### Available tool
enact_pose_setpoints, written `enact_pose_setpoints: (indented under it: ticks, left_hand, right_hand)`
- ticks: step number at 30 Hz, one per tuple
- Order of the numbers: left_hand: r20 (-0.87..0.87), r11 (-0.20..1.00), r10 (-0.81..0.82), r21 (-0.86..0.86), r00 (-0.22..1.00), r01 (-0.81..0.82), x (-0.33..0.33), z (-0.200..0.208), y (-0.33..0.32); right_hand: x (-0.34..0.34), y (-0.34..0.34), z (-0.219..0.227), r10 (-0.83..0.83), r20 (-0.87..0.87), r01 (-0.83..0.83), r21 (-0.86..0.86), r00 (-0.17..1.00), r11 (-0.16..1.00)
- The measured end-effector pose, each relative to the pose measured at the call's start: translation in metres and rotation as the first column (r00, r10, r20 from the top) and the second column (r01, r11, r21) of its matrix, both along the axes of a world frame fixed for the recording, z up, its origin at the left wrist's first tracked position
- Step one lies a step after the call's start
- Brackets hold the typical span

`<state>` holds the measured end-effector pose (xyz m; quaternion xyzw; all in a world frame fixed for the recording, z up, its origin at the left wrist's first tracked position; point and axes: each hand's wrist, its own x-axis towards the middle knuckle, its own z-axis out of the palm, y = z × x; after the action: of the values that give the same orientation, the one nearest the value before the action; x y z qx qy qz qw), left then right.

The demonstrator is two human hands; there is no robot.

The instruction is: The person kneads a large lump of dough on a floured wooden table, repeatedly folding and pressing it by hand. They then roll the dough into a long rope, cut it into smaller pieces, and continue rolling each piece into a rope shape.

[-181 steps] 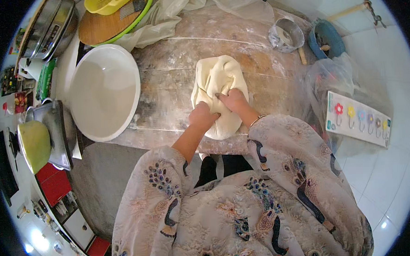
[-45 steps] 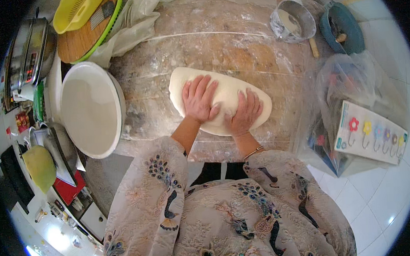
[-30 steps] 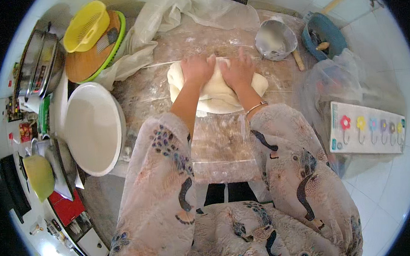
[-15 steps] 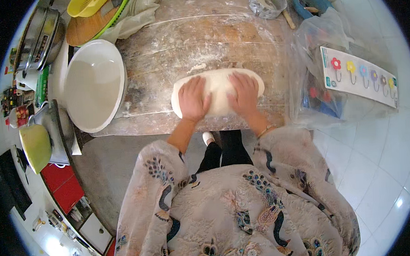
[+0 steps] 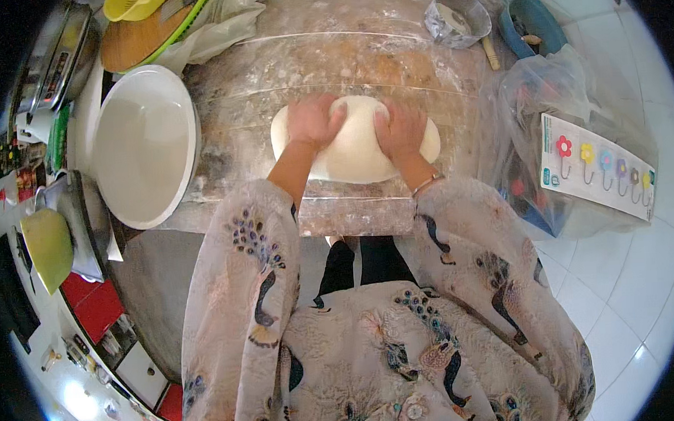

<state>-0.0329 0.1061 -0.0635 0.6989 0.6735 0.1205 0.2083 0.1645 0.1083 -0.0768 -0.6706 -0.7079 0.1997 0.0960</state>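
A thick, smooth slab of white dough (image 5: pixel 355 145) lies crosswise on the floured wooden board (image 5: pixel 345 65), near its front edge. My left hand (image 5: pixel 315 122) grips the left part of the dough, its fingers curled over the far side and mostly hidden. On the right part my right hand (image 5: pixel 404 131) holds on in the same way, thumb pointing inward. Between the two hands the dough bulges up, and its ends stick out past both hands.
Left of the board's middle stands a large white basin (image 5: pixel 147 148). A metal sifter (image 5: pixel 456 20) and a blue basket (image 5: pixel 531 23) sit at the far right. Clear plastic and a card of flower hooks (image 5: pixel 598 168) lie at the right edge.
Both hands went from lying flat on the dough to curling over its far side. The dough's middle now bulges more. The whole view has shifted slightly.
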Motion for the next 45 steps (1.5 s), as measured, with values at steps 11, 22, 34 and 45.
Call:
enact_pose_setpoints:
  ticks: [11,22,34,45]
  left_hand:
    - [-0.066,0.923,-0.312,0.216,0.948,0.319,-0.036,0.084,-0.071]
    - [0.277,0.759,-0.278,-0.523,0.92,0.387,-0.072,0.028,0.009]
    - [-0.105,0.964,-0.243,-0.134,0.964,0.228,-0.074,0.096,-0.094]
    - [-0.165,0.98,-0.19,-0.082,0.968,0.179,-0.059,0.075,-0.173]
  right_hand:
    - [0.043,-0.033,0.082,0.537,0.041,-0.534,-0.067,0.842,0.843]
    - [0.007,0.085,0.084,0.542,-0.261,-0.574,-0.598,0.799,0.559]
    - [0.011,-0.036,0.089,0.561,0.038,-0.561,0.014,0.827,0.827]
    - [0.009,-0.091,0.091,0.632,0.129,-0.613,-0.157,0.764,0.774]
